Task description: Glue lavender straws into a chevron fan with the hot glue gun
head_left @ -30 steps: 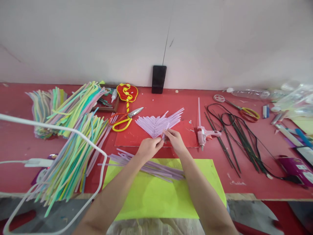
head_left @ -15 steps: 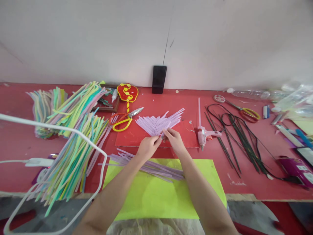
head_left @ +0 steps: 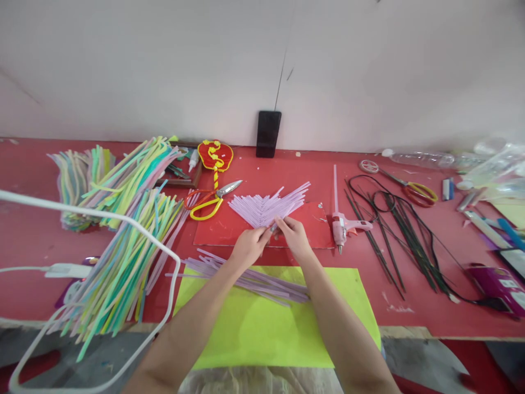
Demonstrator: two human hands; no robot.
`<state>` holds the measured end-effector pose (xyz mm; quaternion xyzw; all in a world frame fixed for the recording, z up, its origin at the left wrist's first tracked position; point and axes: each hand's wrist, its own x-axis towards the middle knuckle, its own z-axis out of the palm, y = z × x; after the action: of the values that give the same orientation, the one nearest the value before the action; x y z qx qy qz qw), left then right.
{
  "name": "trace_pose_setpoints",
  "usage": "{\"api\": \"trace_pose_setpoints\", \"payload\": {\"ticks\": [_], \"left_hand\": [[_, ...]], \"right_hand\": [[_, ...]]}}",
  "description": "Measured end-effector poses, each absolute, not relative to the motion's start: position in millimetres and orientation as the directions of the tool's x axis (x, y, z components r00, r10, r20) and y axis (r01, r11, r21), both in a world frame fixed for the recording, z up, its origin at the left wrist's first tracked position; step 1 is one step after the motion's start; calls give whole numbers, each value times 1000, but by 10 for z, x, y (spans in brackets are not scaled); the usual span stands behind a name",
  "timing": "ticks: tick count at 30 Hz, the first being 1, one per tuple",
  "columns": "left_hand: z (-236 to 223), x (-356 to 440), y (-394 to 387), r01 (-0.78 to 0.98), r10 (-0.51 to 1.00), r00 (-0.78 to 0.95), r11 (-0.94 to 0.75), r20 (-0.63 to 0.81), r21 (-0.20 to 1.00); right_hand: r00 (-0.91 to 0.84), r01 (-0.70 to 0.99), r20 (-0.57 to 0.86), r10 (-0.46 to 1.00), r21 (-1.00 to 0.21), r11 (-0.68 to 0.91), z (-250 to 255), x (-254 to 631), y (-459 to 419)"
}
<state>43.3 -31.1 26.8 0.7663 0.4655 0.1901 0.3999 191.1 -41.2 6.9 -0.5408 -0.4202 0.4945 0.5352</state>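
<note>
A fan of lilac pipe cleaners [head_left: 262, 209], woven into a V pattern, lies on the red board [head_left: 221, 232]. At its lower tip my left hand [head_left: 249, 247] is closed, thumb and fingers pinching a lilac pipe cleaner. My right hand [head_left: 293, 235] meets it there, its fingertips also closed on a pipe cleaner by the fan's lower right edge. The fingers partly hide the ends they hold. Below the hands, loose lilac pipe cleaners [head_left: 250, 282] lie across a lime-yellow sheet [head_left: 262, 334].
Bundles of coloured pipe cleaners [head_left: 123, 257] fill the left side, behind a white curved tube [head_left: 174, 279]. Scissors [head_left: 207, 207] lie left of the fan. A pink glue gun [head_left: 340, 227], dark stems [head_left: 414, 241] and more scissors [head_left: 418, 191] are on the right. A phone [head_left: 268, 134] leans on the wall.
A short pipe cleaner end that stood up by my right fingertips now lies down along the fan's right side. Both hands stay in nearly the same place; the view shifts slightly.
</note>
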Motion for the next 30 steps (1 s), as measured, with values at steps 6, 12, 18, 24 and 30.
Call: {"api": "trace_pose_setpoints", "payload": {"ticks": [6,12,18,24,30], "left_hand": [[243,446,-312,590,857,508,-269,-91,761],[208,449,-304,626,856,513,-327,-59,708],[219,450,-288,647,860,505,-327,-66,689],[214,451,-293,625,862,502,-313,-61,715],[209,452,-292,633,875,481,-304,-55,712]], "right_hand": [[245,-98,-87,966,-993,-64,122,1937,-404],[256,-108,-79,963,-993,-52,92,1946,-398],[278,-84,-87,957,-994,-66,79,1948,-393],[282,-95,-99,954,-993,-75,79,1951,-393],[288,-118,-104,952,-990,-72,82,1948,-395]]}}
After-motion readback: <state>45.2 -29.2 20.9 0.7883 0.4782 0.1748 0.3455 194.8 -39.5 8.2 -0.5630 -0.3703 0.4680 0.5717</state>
